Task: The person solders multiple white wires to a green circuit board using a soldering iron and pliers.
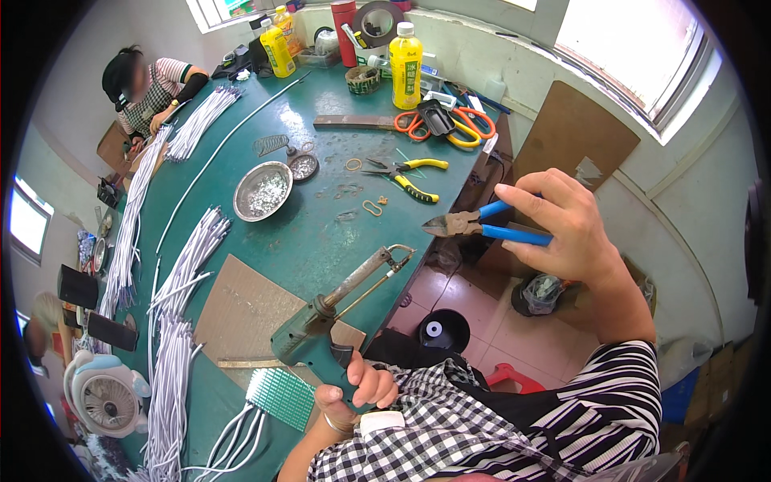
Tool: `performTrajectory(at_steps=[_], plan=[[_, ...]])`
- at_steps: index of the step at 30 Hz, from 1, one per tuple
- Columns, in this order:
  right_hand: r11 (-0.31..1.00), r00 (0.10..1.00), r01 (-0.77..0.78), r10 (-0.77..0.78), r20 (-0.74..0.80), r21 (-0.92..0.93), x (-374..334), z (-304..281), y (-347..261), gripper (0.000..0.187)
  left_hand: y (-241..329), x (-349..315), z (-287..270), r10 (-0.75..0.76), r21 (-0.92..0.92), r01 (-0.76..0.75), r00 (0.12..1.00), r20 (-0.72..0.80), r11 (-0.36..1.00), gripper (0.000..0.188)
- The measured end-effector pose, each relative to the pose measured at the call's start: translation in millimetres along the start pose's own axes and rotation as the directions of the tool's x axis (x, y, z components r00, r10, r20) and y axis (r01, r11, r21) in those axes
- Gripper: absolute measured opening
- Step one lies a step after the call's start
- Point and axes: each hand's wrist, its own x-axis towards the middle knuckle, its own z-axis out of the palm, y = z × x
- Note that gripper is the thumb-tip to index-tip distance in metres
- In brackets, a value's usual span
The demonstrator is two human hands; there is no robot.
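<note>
Down at the table's near edge, my left hand [365,387] is wrapped round the handle of a green soldering gun [309,336], whose long metal barrel slants up to the right. Off the table's right side, my right hand [566,225] grips blue-handled cutting pliers [462,223]. Their handles are spread a little, and the jaws point left toward the table. Beside the soldering gun lies a green circuit board [285,398] with rows of light pads. White wires [241,434] run from its left end. A brown board [241,305] lies partly under the gun.
Bundles of white cable [169,377] cover the table's left side. A metal bowl [263,190] of silvery bits and yellow-handled pliers [409,173] lie farther in. Scissors [466,128] and a yellow bottle [406,68] stand near the back. Another person [152,88] sits far left; a fan [108,398] stands near left.
</note>
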Motion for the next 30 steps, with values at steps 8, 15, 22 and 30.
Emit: performTrajectory(at_steps=[8, 15, 22, 30], plan=[[0.994, 0.99, 0.082, -0.071, 0.124, -0.079, -4.0, 1.7, -0.5, 0.049, 0.3, 0.0, 0.6, 0.001, -0.002, -0.001, 1.0, -0.001, 1.0, 0.025], [0.99, 0.99, 0.104, -0.094, 0.109, -0.095, -1.0, 0.7, -4.2, 0.049, -0.2, 0.5, -0.9, -0.007, 0.04, 0.006, 0.999, 0.032, 0.999, 0.024], [0.984, 0.989, 0.099, -0.08, 0.126, -0.147, -0.5, -0.1, -4.3, 0.047, -1.3, 0.1, -1.4, -0.004, 0.03, 0.003, 1.0, 0.007, 1.0, 0.025], [0.983, 0.988, 0.109, -0.09, 0.128, -0.148, 2.8, -0.4, -5.1, 0.046, -1.8, 0.1, -0.5, 0.007, 0.051, -0.007, 1.0, 0.0, 0.999, 0.024]])
